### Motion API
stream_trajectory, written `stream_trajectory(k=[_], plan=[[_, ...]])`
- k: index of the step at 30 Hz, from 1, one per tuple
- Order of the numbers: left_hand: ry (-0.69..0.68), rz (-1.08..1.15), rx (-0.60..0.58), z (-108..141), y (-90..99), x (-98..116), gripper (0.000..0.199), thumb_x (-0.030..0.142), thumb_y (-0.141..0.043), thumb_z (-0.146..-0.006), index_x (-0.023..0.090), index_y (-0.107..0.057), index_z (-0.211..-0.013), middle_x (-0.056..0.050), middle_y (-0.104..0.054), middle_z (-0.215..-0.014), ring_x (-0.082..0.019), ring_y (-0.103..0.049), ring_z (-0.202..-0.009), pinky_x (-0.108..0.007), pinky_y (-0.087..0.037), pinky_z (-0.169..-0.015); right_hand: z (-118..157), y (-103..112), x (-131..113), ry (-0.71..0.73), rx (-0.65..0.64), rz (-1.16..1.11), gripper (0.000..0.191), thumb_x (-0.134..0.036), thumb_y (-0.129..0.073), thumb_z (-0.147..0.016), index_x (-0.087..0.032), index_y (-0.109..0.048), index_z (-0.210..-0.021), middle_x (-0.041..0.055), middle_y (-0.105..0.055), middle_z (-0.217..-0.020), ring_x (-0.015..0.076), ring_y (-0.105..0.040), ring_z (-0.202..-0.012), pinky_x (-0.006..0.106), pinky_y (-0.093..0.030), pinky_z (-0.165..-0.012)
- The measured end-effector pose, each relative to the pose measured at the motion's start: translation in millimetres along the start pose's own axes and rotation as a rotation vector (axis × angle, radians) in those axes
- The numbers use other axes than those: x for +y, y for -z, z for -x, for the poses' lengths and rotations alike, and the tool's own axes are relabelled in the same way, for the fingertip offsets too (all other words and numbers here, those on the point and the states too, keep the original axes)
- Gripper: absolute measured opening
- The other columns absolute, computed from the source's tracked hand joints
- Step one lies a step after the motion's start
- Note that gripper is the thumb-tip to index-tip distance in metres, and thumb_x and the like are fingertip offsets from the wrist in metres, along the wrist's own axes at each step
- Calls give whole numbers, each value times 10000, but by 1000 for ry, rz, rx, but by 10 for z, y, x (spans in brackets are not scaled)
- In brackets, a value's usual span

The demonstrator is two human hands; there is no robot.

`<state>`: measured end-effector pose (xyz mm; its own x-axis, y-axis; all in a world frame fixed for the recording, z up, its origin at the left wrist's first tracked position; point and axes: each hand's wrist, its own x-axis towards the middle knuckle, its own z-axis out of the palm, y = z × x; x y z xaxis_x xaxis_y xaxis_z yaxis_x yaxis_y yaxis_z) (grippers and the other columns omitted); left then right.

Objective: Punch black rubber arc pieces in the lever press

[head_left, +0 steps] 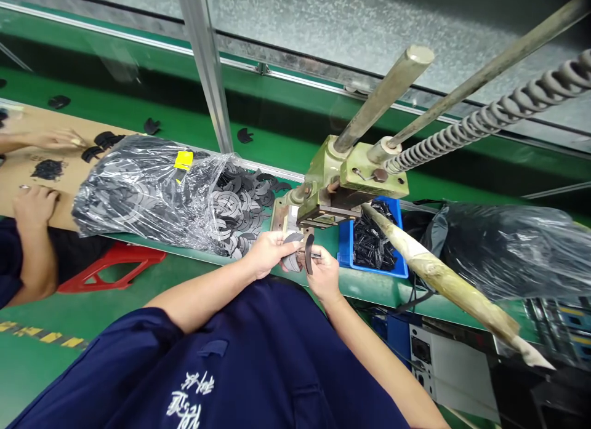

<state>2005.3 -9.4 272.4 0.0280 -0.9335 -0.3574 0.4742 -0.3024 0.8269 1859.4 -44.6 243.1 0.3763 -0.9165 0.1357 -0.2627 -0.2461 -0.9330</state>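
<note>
My left hand (268, 254) is closed on a few grey curved flat pieces (292, 260), thumb on top. Close beside it, my right hand (325, 274) pinches a dark curved piece (309, 254), held on edge. A small dark thing (316, 255) also shows at its fingers, too small to name. Both hands are in front of a green hand press (332, 183) with a large coil spring (489, 112). To the left, a clear plastic bag (138, 192) spills many grey curved pieces (244, 201) onto the bench.
A blue bin (404, 232) of small black parts stands right of the press, under its long lever (438, 269). A dark plastic-wrapped bundle (512, 250) lies further right. At the far left, a co-worker's hands (37, 202) rest over cardboard, near a red stool (113, 269).
</note>
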Motion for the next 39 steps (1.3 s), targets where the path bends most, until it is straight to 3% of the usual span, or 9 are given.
stream_trajectory(k=[6,10,12,15,18,26,30,35,39], plan=[[-129,-68,120,-43,88,27,310,431,-655,-789,128,-651,-857,-27,-639,-716,-122,-574,-615,-223,-459,-569,-78,182,-47,138,-146,118,219,-338,-569,-842,-219,-703,-969,56,-722,-890,188,-674,-789,337,-552,-755],[-391,-367,317,42,156,59,286,388,-703,-753,172,-659,-936,-45,-625,-897,-136,-565,-801,-220,-456,-728,-77,225,-46,204,-150,200,215,-304,-556,-856,-219,-706,-985,54,-723,-857,185,-669,-774,332,-541,-748],[-436,-536,280,95,153,90,279,380,-744,-706,175,-671,-882,-30,-613,-836,-118,-534,-716,-209,-433,-671,-70,218,-46,227,-152,230,213,-304,-556,-860,-220,-708,-984,55,-728,-867,186,-675,-778,333,-541,-750],[-332,-667,111,122,121,124,256,407,-655,-775,165,-656,-692,16,-533,-574,-87,-423,-507,-206,-342,-511,-58,207,-53,257,-162,264,211,-301,-564,-858,-227,-706,-996,58,-736,-925,192,-686,-827,336,-546,-778],[-229,-641,70,93,103,136,319,419,-579,-821,166,-628,-632,32,-488,-468,-86,-403,-448,-204,-296,-462,-42,215,-63,266,-152,292,229,-302,-568,-857,-227,-697,-1030,63,-737,-961,189,-693,-818,335,-559,-771],[-176,-549,81,48,101,133,285,408,-620,-791,158,-633,-654,26,-532,-484,-90,-455,-459,-197,-341,-463,-42,265,-109,271,-119,277,182,-303,-608,-828,-243,-719,-960,51,-742,-935,194,-695,-846,348,-559,-816],[-168,-326,181,18,75,83,247,352,-755,-679,152,-629,-750,12,-616,-657,-84,-527,-580,-178,-419,-550,-36,288,-122,237,-81,216,156,-305,-612,-823,-244,-725,-910,50,-742,-905,195,-694,-835,346,-556,-810],[86,-70,-134,23,128,41,417,412,-772,-663,94,-665,-910,-73,-671,-777,-132,-606,-614,-209,-472,-515,-23,234,13,115,-59,86,214,-340,-563,-858,-220,-705,-965,44,-735,-831,171,-690,-711,313,-575,-686],[-1,-149,-41,-22,193,-25,294,321,-770,-672,99,-684,-844,-47,-655,-719,-71,-523,-463,-176,-411,-418,-43,157,179,-5,-52,-11,334,-387,-593,-833,-197,-658,-1100,62,-735,-901,176,-694,-746,332,-584,-707]])
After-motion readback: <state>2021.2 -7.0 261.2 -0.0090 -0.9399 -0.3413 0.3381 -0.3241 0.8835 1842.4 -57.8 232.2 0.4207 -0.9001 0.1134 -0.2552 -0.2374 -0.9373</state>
